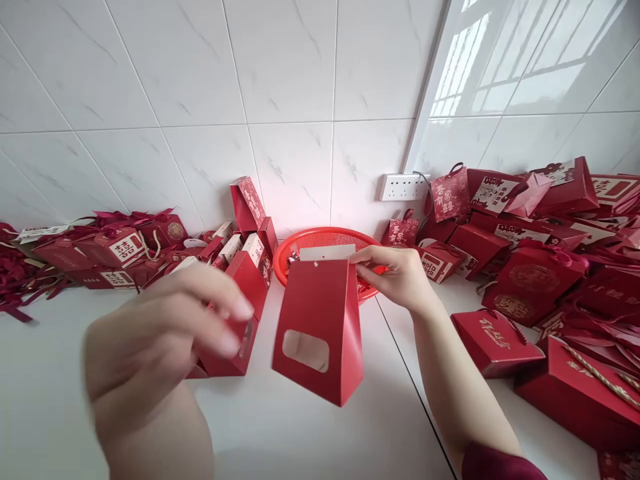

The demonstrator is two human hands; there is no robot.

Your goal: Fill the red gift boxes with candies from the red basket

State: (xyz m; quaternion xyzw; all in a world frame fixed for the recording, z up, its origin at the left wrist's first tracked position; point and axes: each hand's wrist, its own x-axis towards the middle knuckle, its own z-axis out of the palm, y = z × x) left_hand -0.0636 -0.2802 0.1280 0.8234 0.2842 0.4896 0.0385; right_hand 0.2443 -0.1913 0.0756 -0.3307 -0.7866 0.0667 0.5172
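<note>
My right hand pinches the upper right corner of a red gift box and holds it up over the counter. The box has sloping sides, a small oval-cornered window low on its front, and a pale flap with a little hole along its top. To the left, my left hand is raised and blurred, its fingers loosely bent and apart with nothing visible in them. It is in front of a row of red boxes and partly hides them. Behind the held box stands an orange-red plastic basket, its contents mostly hidden.
A heap of red gift boxes fills the right side of the white counter. More boxes with ribbons lie against the tiled wall at left. A white power strip is on the wall behind the basket.
</note>
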